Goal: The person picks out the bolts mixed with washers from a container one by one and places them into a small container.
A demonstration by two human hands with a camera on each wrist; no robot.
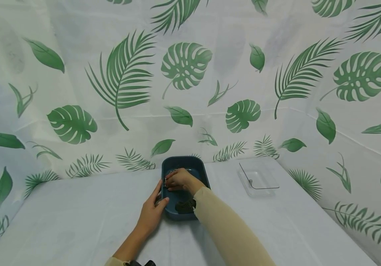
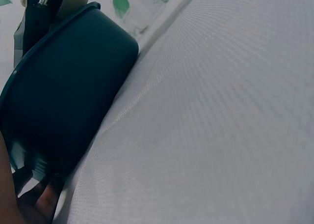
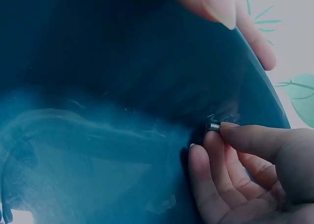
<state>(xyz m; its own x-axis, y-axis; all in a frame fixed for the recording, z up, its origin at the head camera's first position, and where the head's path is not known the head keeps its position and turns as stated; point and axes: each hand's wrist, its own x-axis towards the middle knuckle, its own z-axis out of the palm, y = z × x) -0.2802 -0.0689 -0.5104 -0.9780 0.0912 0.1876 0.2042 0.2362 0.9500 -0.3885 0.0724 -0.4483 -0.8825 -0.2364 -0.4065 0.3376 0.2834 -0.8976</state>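
I pinch the metal bit (image 3: 213, 127) in my right hand (image 1: 181, 180)
Right of centre in that wrist view, it points left; my left hand (image 1: 151, 210) grips the tub (image 2: 78, 81)

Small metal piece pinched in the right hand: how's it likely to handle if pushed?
The metal piece has a rounded side, so it may roll if nudged. Its metallic shine suggests it's rigid and possibly slick. The blue bin has a glossy floor, so it would probably slide easily there too.
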